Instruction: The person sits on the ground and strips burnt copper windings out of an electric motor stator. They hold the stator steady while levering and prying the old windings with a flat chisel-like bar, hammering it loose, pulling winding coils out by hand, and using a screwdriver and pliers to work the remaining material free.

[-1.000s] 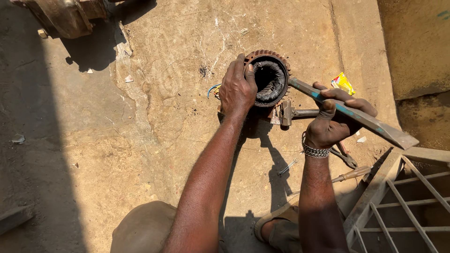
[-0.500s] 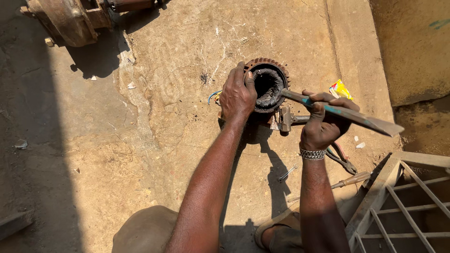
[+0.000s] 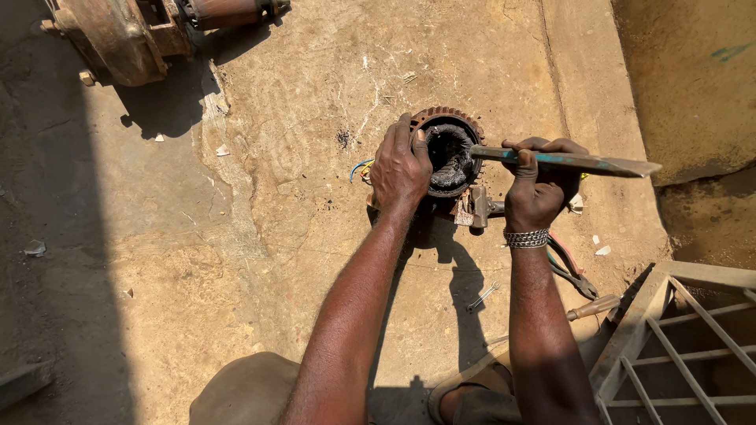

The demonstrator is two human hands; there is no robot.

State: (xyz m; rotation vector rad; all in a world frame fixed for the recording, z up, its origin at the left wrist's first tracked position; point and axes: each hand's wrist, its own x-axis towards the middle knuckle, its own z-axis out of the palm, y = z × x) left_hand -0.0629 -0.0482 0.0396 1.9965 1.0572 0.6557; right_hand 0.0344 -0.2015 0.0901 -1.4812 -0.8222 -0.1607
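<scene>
A rusty round motor housing (image 3: 450,149) with dark windings inside stands on the concrete ground. My left hand (image 3: 400,167) grips its left rim, thumb over the edge. My right hand (image 3: 539,187), with a metal bracelet at the wrist, is closed around a long flat bar (image 3: 575,162) with traces of teal paint. The bar lies nearly level, and its left tip reaches into the housing opening. Blue and yellow wires (image 3: 359,168) stick out to the left of the housing.
A large rusty machine (image 3: 134,35) lies at the top left. A hammer (image 3: 482,208) and pliers (image 3: 572,271) lie by the housing. A wooden-handled tool (image 3: 592,307) and a metal grille frame (image 3: 677,346) sit at the lower right. My sandalled foot (image 3: 468,393) is below.
The bar has swung from slanting down to the right to nearly level, with its tip now inside the housing. My left hand stays on the rim.
</scene>
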